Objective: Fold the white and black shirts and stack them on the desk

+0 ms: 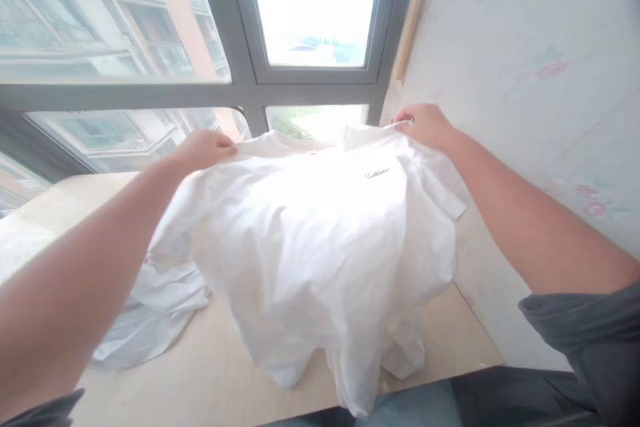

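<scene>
A white T-shirt [310,247] with small dark lettering on the chest hangs spread out between my two hands. My left hand [213,145] pinches it at the shoulder on the left. At the opposite shoulder my right hand [423,123] grips the fabric with closed fingers. The collar is at the top, and loose folds drop down to the light wooden surface, with the lowest part hanging over its front edge. Behind my left forearm lies another piece of white cloth [155,320], partly hidden, so its kind cannot be made out.
The pale wooden tabletop [200,380] runs up to a grey-framed window [245,83] at the back. A wall with faded flower patterns [530,147] bounds the right side. My own dark-clothed legs [415,407] show below the front edge.
</scene>
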Tool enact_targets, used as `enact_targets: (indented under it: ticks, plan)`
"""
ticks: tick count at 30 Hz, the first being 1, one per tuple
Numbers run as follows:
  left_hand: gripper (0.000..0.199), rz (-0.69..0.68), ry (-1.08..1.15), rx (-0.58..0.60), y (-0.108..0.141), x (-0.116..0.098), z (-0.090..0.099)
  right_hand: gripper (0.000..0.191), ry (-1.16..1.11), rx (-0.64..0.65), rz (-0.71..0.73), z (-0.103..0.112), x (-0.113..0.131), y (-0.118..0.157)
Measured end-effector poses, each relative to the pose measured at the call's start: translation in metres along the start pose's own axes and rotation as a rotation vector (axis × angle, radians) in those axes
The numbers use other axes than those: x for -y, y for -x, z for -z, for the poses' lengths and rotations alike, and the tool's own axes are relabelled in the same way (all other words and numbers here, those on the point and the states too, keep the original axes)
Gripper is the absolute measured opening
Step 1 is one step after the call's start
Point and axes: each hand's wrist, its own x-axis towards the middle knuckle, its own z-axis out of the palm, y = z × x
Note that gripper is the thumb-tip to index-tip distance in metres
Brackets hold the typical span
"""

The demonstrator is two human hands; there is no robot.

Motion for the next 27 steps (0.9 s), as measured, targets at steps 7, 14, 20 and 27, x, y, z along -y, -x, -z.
enact_targets:
  ticks: [7,14,20,27]
  plan:
    - [0.024,-0.022,-0.018,0.399,0.022,0.061,-0.152,0.012,0.056,0.478,-0.173,-0.135,-0.086,0.089]
    - [0.037,-0.013,0.101,0.576,0.015,0.067,-0.186,0.027,-0.009,0.634,-0.199,-0.178,-0.107,0.09]
    - [0.049,0.02,0.226,0.574,-0.005,0.047,-0.2,0.028,-0.103,0.729,-0.096,-0.201,-0.079,0.068]
    - [0.047,0.094,0.326,0.484,-0.014,0.051,-0.217,0.034,-0.08,0.768,-0.114,-0.214,-0.063,0.055]
